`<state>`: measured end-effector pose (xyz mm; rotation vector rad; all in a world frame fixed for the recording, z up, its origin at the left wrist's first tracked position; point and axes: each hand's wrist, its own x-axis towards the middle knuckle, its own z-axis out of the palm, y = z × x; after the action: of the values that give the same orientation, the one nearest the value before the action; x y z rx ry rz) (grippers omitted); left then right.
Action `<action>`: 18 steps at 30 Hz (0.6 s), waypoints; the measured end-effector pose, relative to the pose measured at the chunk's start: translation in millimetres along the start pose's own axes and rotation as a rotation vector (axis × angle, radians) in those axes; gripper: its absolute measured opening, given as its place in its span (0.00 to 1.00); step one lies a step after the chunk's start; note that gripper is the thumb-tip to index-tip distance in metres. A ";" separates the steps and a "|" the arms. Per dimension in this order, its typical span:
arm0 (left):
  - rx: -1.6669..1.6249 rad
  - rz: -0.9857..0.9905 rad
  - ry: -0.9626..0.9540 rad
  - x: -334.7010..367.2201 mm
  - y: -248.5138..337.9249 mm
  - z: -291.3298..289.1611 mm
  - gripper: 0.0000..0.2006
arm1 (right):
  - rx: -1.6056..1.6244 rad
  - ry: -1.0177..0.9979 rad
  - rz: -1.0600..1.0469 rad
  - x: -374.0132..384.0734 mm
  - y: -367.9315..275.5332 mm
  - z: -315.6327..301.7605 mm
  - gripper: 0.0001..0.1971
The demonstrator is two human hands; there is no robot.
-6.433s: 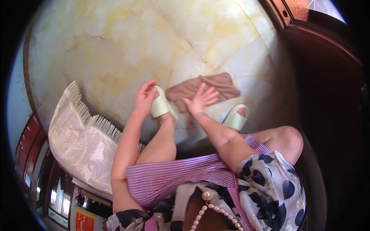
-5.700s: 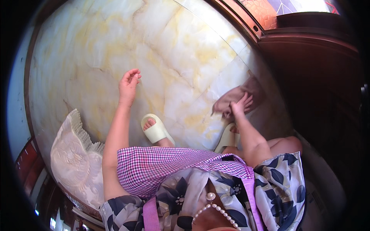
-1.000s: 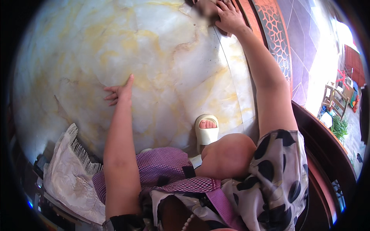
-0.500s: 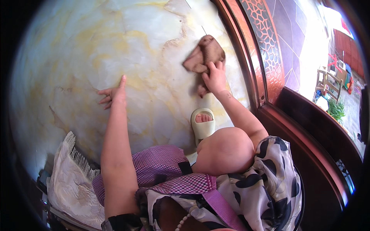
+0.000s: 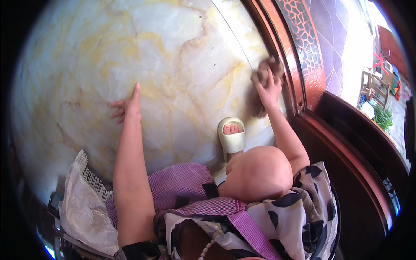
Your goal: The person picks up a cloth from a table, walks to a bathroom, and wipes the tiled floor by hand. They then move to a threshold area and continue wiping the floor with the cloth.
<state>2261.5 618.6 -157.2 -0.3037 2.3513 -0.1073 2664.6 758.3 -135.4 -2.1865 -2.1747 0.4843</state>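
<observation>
A bunched brown cloth (image 5: pixel 258 107) lies against the marble-patterned floor (image 5: pixel 173 65), close beside the dark red door frame (image 5: pixel 288 65). On top of it is my right hand (image 5: pixel 271 93), its fingers curled into the fabric and gripping it. My left hand (image 5: pixel 127 106) hangs over the floor to the left, holding nothing, with thumb stretched forward and fingers apart. Between the two arms, my foot in a pale yellow-green slipper (image 5: pixel 232 139) rests on the floor, with my bent knee (image 5: pixel 260 173) behind it.
A white fringed cloth (image 5: pixel 84 208) drapes at the lower left. A purple checked apron (image 5: pixel 180 184) covers my lap. The doorway's dark wooden sill (image 5: pixel 342 151) runs along the right. Outside stand a wooden chair (image 5: pixel 376 86) and a green plant (image 5: pixel 383 117).
My right hand has moved right with the cloth, from the floor toward the door frame, and the cloth is more bunched. My left hand stays where it was.
</observation>
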 end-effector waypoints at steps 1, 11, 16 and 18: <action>0.019 -0.002 0.001 1.6 -3.3 2.5 0.67 | 0.057 0.010 -0.088 12.1 -17.9 6.2 0.33; -0.079 0.035 0.067 10.5 -2.6 3.0 0.67 | 0.831 -0.168 -0.332 40.4 -176.9 46.4 0.20; -0.097 0.013 0.084 15.1 -8.9 4.7 0.68 | 0.716 -0.068 -0.289 16.2 -81.7 -44.3 0.23; -0.156 0.016 0.037 9.8 -6.3 -0.1 0.68 | 0.537 -0.028 -0.250 16.8 -18.3 -54.8 0.25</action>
<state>2255.8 610.1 -162.7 -0.3616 2.4029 0.0798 2659.2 786.4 -82.5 -1.6153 -1.9851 0.9509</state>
